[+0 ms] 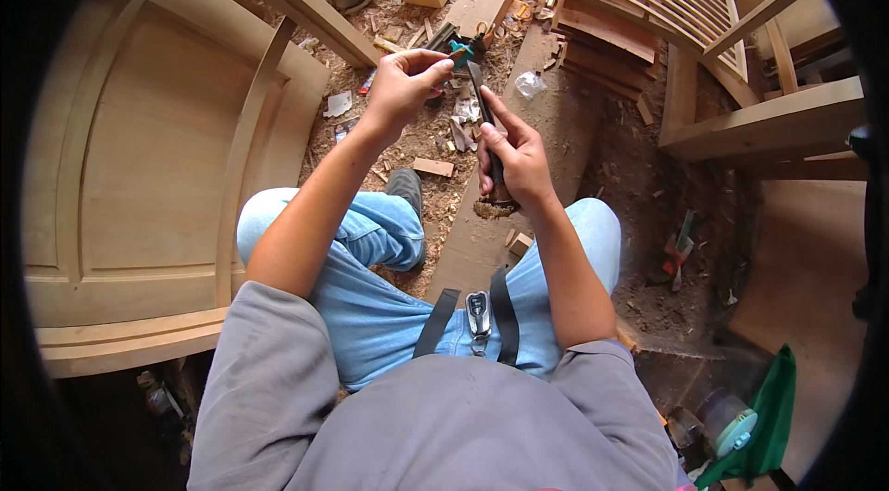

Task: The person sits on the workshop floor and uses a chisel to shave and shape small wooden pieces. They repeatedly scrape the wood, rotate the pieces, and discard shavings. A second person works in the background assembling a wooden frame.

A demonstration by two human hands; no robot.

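At the narrow fingertip pinch of the left hand (pixel 405 93) sits a small, thin piece (pixel 457 53), its kind too small to tell. Just right of it, the right hand (pixel 519 161) is wrapped around a chisel-like tool (pixel 477 84), blade upward near the piece; contact cannot be judged. Work appears under way, how much remains being unclear. Below the right hand lies a long board (pixel 469 250); well left stands a panelled wooden piece (pixel 167 139), apparently already assembled.
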